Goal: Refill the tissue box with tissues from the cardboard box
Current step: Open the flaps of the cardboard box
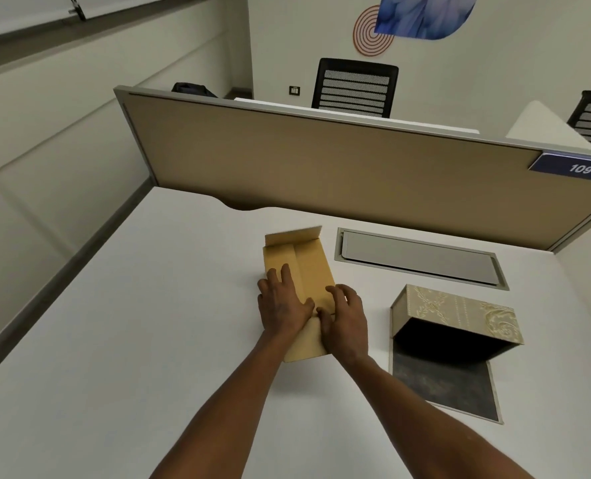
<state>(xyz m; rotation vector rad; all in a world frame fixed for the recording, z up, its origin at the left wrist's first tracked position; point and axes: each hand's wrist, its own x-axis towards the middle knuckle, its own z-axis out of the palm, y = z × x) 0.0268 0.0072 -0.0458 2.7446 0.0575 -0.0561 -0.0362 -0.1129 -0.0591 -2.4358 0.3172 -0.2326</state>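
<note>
A tan cardboard box [309, 267] lies flat on the white desk [149, 305], its far end flap standing up. My left hand [283, 302] rests on its near left part, fingers spread on the top. My right hand [344, 316] presses on the near right part, fingers curled at the near flap. To the right lies the tissue box [460, 311], patterned beige and gold, tipped open with its dark inside showing and its dark base panel [442, 382] flat on the desk. No tissues are visible.
A grey cable hatch [418, 259] is set into the desk behind the tissue box. A tan partition [321, 167] with a "109" label closes the far edge. Office chairs stand beyond it.
</note>
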